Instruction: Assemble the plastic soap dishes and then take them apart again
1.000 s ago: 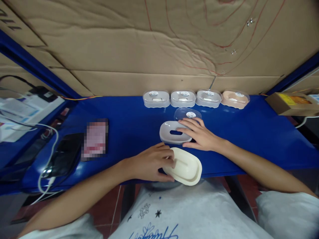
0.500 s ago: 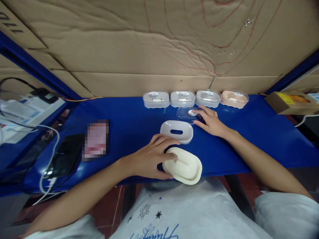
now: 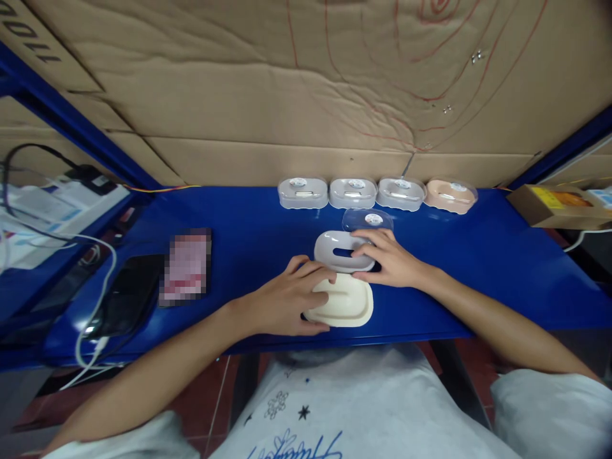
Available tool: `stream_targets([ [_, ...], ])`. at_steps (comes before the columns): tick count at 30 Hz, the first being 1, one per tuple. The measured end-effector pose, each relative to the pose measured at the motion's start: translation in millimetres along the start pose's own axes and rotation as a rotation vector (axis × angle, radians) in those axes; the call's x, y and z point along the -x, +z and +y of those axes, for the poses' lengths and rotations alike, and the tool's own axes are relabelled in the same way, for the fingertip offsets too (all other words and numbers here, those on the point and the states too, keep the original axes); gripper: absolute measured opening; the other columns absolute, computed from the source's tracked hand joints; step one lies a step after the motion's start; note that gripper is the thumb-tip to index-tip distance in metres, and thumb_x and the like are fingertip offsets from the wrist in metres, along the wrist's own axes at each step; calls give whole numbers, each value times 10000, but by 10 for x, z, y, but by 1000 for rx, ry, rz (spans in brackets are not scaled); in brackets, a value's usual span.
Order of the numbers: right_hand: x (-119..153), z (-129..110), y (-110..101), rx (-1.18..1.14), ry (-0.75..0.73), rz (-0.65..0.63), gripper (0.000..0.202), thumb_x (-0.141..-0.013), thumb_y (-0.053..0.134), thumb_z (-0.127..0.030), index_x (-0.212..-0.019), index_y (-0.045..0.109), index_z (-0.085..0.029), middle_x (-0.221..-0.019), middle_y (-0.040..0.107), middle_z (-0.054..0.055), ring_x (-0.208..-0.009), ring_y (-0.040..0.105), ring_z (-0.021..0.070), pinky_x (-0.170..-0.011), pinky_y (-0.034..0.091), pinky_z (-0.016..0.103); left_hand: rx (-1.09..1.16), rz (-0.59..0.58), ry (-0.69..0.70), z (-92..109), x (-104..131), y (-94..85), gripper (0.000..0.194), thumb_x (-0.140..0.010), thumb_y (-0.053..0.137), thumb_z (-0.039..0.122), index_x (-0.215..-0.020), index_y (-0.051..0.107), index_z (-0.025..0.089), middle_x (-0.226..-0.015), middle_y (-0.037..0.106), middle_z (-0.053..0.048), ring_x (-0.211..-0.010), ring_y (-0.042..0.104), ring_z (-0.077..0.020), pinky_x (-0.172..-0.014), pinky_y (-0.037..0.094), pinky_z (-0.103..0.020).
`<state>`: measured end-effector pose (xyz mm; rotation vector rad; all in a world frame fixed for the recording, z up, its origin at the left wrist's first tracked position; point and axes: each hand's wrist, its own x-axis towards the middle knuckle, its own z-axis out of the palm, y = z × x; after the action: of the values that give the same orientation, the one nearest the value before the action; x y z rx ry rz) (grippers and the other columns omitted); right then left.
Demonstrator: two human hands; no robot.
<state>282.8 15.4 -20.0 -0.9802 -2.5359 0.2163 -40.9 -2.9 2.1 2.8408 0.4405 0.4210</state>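
A cream oval dish (image 3: 347, 306) lies near the table's front edge, and my left hand (image 3: 299, 296) grips its left end between thumb and fingers. Just behind it is a grey oval tray (image 3: 327, 248) with a slot in its middle. My right hand (image 3: 385, 258) has its fingers around the right end of that tray. A clear lid (image 3: 356, 219) with a round sticker lies flat behind the tray, beyond my right fingertips.
Three grey lidded boxes (image 3: 303, 194) and a peach one (image 3: 449, 196) stand along the back. On the left are a pixelated flat object (image 3: 185, 268), a black device (image 3: 129, 296) and cables. A cardboard box (image 3: 549, 207) is at the right.
My right hand has left the clear lid and come forward to the grey tray. The cream dish, in my left hand, has straightened and shifted a little back and left.
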Motion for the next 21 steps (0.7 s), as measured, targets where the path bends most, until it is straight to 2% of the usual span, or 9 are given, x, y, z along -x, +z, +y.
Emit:
stream_targets([
  [3,12,56,-91,12,9,109,358,-992,736,-599,-1128,718,-269,-1450,690,148,-1418,614,390,-1157,469,609,-29,18,-3,-19,0,8,318,-889,885,486,-895,725,211,-1372,677,-144,-1298,588,-379,-1170,393,-570],
  [5,25,50,-164,21,-7,169,335,-995,733,-573,-1136,708,-271,-1433,687,145,-1414,614,384,-1152,481,597,-64,52,-29,-51,7,10,343,-888,887,502,-1023,741,223,-1423,663,-155,-1336,572,-393,-1205,372,-595],
  [7,35,-2,-206,10,-45,176,319,-999,734,-548,-1152,699,-270,-1454,667,145,-1417,611,373,-1153,496,580,-115,105,-54,-87,20,5,457,-894,896,538,-1215,734,256,-1514,626,-159,-1398,549,-405,-1249,333,-618],
  [11,31,-192,-165,-12,-133,67,357,-1007,729,-571,-1192,696,-267,-1486,640,143,-1424,592,350,-1162,518,555,-192,173,-48,-120,33,-3,669,-932,889,512,-1518,609,351,-1725,461,-152,-1554,464,-421,-1317,246,-638],
  [14,15,-325,-108,24,-200,-29,460,-1015,700,-632,-1226,698,-223,-1467,643,170,-1375,588,355,-1115,550,545,-164,128,-57,-125,15,32,817,-919,899,465,-1625,521,303,-1781,366,-206,-1606,410,-460,-1324,239,-665],
  [17,6,-405,-84,41,-217,-89,511,-1016,684,-660,-1231,706,-196,-1484,634,186,-1334,577,358,-1079,564,536,-89,53,-87,-156,-6,87,913,-911,892,517,-1666,465,232,-1747,404,-256,-1605,417,-464,-1302,299,-668],
  [21,21,-472,-34,103,-211,-93,650,-1006,664,-710,-1352,689,-160,-1499,626,221,-1270,588,372,-1052,563,554,4,-13,-115,-216,-9,128,947,-940,847,625,-1701,403,277,-1700,488,-220,-1575,471,-423,-1279,362,-637],
])
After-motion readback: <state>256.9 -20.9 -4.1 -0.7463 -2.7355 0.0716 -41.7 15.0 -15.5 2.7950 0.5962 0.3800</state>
